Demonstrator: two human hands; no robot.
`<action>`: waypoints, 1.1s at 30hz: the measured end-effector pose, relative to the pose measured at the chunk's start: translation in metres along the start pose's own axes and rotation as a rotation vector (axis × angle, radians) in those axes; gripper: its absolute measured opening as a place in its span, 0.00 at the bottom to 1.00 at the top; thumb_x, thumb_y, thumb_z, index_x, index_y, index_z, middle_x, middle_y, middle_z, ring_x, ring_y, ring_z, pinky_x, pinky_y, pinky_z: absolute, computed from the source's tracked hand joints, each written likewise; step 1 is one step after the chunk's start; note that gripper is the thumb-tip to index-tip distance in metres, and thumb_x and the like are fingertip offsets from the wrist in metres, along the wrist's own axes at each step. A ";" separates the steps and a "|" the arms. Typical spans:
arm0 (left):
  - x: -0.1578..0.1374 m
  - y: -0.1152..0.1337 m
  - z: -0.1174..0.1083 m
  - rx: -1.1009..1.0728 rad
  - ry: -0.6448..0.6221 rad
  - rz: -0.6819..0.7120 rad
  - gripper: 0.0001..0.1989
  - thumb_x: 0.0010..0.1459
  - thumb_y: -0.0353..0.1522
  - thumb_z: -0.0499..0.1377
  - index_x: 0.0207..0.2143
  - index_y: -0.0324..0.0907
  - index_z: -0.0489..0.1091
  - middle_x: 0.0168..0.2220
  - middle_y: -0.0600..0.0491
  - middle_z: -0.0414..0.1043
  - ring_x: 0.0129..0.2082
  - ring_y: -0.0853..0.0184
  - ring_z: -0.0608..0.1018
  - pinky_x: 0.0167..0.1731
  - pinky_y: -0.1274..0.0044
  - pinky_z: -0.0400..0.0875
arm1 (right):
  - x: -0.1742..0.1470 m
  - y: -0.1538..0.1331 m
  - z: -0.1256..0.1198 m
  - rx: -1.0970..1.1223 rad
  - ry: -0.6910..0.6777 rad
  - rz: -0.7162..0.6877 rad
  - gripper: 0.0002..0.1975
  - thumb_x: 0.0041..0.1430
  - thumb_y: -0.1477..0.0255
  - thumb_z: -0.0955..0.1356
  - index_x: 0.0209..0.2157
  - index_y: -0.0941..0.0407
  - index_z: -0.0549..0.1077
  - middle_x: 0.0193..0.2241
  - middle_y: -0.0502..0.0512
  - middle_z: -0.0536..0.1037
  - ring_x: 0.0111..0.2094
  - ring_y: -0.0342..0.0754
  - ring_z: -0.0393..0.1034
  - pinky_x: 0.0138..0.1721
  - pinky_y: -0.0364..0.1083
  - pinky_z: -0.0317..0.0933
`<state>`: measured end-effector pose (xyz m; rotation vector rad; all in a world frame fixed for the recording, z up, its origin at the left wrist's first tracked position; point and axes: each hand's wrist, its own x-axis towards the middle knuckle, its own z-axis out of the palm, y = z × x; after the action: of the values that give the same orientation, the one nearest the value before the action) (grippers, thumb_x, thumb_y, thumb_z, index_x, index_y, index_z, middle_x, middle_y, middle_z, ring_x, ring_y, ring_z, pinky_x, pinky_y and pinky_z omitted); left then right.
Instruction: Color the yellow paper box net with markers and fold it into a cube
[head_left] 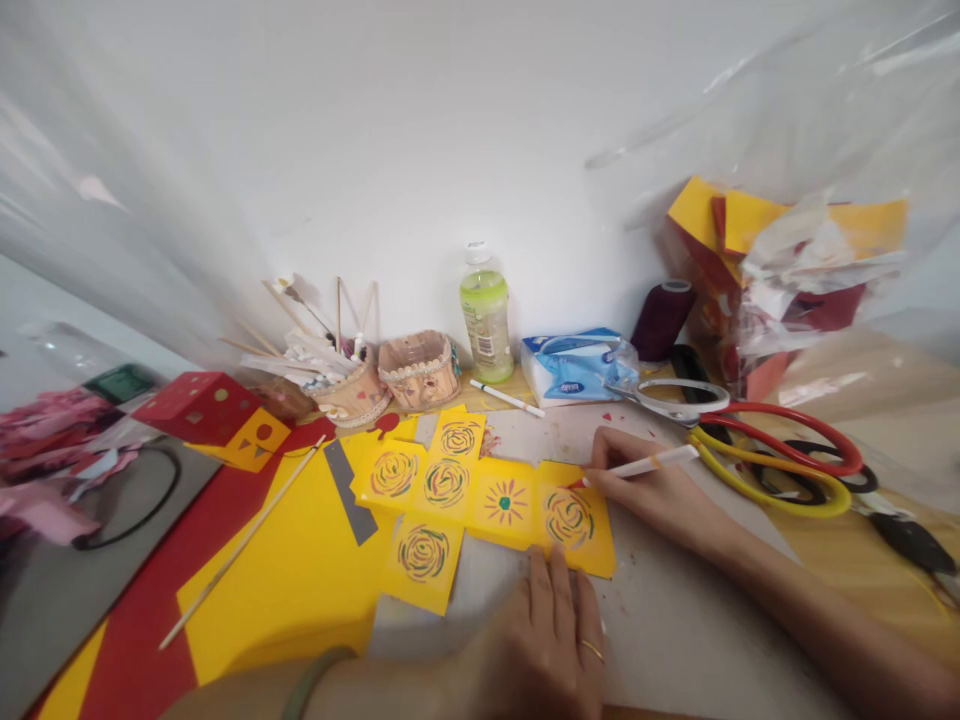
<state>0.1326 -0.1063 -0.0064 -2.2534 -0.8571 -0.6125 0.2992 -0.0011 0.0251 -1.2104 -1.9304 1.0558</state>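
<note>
Right hand pinches a white pen between thumb and fingers, its red tip by the upper edge of the end panel of a yellow card; whether tip and card touch cannot be told. Left hand lies palm down, fingers slightly apart, fingertips at that panel's lower edge. The card lies flat on a grey board, cross-shaped, with 6 panels: 5 bear swirled rings of dashes, 1 a rayed flower with a green centre.

Left of it are a grey strip, a yellow sheet with a stick across it, and a red box. Behind, along the wall, stand 2 pots, a bottle, tissues and thread. Scissors lie beyond the right forearm.
</note>
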 end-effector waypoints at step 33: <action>-0.001 0.000 0.000 -0.005 -0.008 0.025 0.13 0.55 0.30 0.53 0.35 0.27 0.71 0.32 0.37 0.76 0.30 0.54 0.79 0.22 0.75 0.72 | -0.002 -0.002 -0.001 0.031 0.003 0.036 0.09 0.45 0.73 0.61 0.18 0.54 0.54 0.17 0.44 0.56 0.21 0.42 0.50 0.21 0.42 0.45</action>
<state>0.1316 -0.1070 -0.0068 -2.2688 -0.8308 -0.5958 0.3006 -0.0034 0.0271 -1.2331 -1.8893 1.0979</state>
